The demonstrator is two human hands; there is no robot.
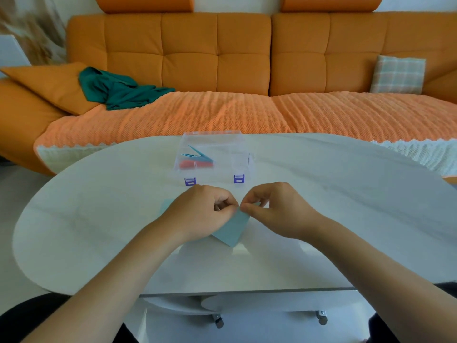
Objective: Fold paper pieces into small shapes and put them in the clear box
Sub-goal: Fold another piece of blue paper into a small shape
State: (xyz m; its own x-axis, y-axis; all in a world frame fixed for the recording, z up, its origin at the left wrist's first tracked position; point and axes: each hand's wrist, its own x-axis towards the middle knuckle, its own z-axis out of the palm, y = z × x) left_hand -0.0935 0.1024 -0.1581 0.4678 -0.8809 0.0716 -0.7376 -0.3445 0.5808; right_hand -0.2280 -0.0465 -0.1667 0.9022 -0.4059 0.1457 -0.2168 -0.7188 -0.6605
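My left hand (205, 214) and right hand (274, 209) are close together, fingertips almost meeting, and both pinch the top edge of the pale blue paper piece (232, 229). It lies on the worktop (346, 206) on my side of the clear box (238, 144), near it but not touching, with its left part hidden under my left hand.

I judge the main risk to be a crooked crease. The sheet is thin and the worktop looks smooth, so if one pinch pulls harder than the other, the paper could slide and the edges would no longer line up. Much of the sheet is covered by my own hands, so I could press a fold down without seeing where it runs. Reaching forward later, a wrist could nudge the light box, which has two purple latches (190, 181) hanging at its front. I cannot tell how its lid stands. Inside the box lie folded shapes (197, 155), teal above orange.

The worktop is pale, rounded and glossy. Beyond the box stands an orange sofa (222, 58) under a ribbed orange throw (247, 112). Left of the box, on the sofa, is a green cloth (118, 90), and far right of the box a plaid cushion (398, 74).
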